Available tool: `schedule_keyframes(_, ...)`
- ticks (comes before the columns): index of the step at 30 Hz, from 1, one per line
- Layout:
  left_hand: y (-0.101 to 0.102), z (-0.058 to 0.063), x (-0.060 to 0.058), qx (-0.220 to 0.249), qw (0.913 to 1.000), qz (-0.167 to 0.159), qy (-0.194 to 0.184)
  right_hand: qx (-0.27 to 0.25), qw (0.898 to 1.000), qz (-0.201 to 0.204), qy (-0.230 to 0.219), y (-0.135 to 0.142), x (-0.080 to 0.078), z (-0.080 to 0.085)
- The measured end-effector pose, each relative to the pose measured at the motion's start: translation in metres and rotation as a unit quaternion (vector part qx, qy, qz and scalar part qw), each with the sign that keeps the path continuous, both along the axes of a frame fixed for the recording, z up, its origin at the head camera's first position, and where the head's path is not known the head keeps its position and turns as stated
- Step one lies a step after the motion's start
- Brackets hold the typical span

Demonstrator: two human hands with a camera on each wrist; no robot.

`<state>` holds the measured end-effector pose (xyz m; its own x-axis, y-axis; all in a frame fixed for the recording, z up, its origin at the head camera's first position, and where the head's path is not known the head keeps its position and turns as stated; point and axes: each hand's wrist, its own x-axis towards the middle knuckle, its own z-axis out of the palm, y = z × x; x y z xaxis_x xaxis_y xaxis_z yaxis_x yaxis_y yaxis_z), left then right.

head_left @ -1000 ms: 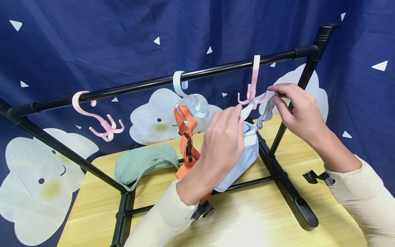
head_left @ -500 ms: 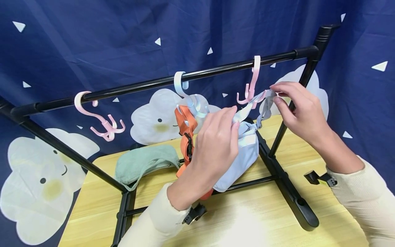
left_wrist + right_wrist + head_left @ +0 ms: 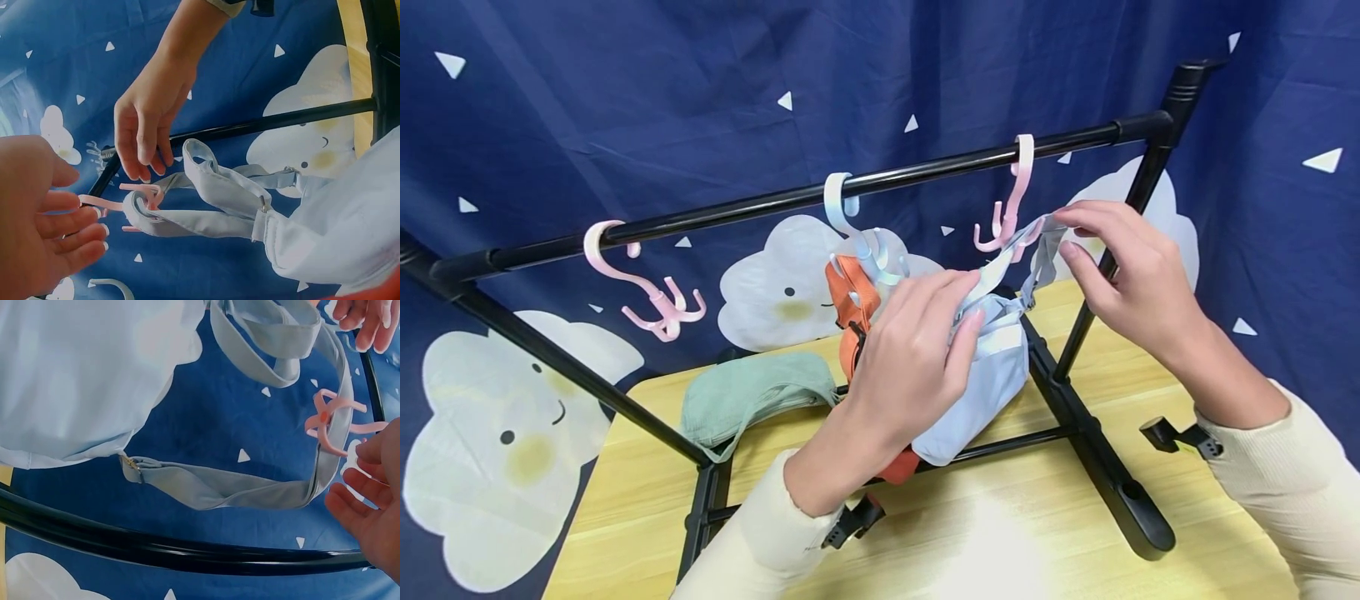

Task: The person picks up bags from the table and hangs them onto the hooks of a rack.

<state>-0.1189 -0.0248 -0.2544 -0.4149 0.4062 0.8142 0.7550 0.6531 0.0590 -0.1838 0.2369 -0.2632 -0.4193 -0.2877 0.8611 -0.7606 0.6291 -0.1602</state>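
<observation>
Left grip (image 3: 913,350), at six o'clock in the head view, is found released, its fingers loose and curled round nothing. Right grip (image 3: 1138,279), at three o'clock, is likewise released; its fingertips stand at the strap's crest, though contact cannot be confirmed.

Light-blue bag (image 3: 981,400) lies at four o'clock, below the right-hand pink hook (image 3: 1017,196), which is at two o'clock on the black rail (image 3: 760,204). Its strap (image 3: 175,225) passes round a prong of that hook in both wrist views. Whether the hook bears the bag's full weight cannot be told.

Assessment: the step in hand appears to be hanging this bag, at the letting-go stage. The next move calls for drawing both grips clear without lifting the strap off its prong, then checking its seat.

Also noted: an orange strap (image 3: 853,304), apparently on the blue hook (image 3: 833,204) near centre; a green bag (image 3: 752,383) on the surface (image 3: 625,517) at eight o'clock, likely next for hanging.
</observation>
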Motion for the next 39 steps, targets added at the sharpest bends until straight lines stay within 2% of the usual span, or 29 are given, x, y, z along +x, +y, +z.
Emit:
schedule_keyframes(8, -0.008, -0.002, 0.001, 0.003, 0.9990, -0.036, 0.026, -0.028, 0.999, 0.024, 0.020, -0.006, 0.007, 0.002)
schedule_keyframes(13, -0.012, -0.002, 0.003, -0.005, 0.9979, -0.043, 0.048, -0.033, 0.998, 0.031, 0.033, -0.010, 0.011, 0.004)
schedule_keyframes(22, -0.026, -0.004, 0.005, -0.025, 0.9965, -0.022, 0.076, -0.030, 0.997, 0.048, 0.057, -0.022, 0.018, 0.004)
schedule_keyframes(33, -0.046, -0.005, 0.007, -0.027, 0.9965, -0.019, 0.078, -0.053, 0.991, 0.088, 0.090, -0.040, 0.023, 0.004)
schedule_keyframes(39, -0.055, -0.008, 0.009, -0.022, 0.9966, -0.019, 0.078, -0.055, 0.989, 0.095, 0.097, -0.047, 0.027, 0.005)
